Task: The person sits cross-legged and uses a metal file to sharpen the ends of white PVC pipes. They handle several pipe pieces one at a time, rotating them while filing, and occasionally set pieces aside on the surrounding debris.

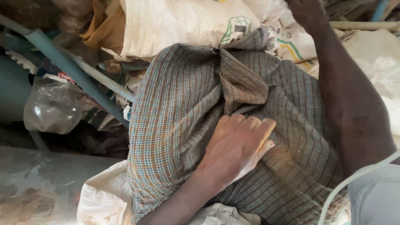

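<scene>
Head view: the left hand (239,148) lies flat, fingers together and unclenched, palm pressed on the middle of a checked cloth bundle (179,121) knotted at its top. The bundle sits under and around that hand, resting on white woven sacks (175,25). The right hand (306,12) reaches past the bundle's upper right edge to the top of the frame; its fingers are cut off, so its grip cannot be told. A clear plastic bottle (52,110) lies left, beside grey metal bars (71,68).

Soft daylight is falling from the upper right, washing out the white sacks (175,25); the left corner is lying dim, edges slightly blurring.
</scene>
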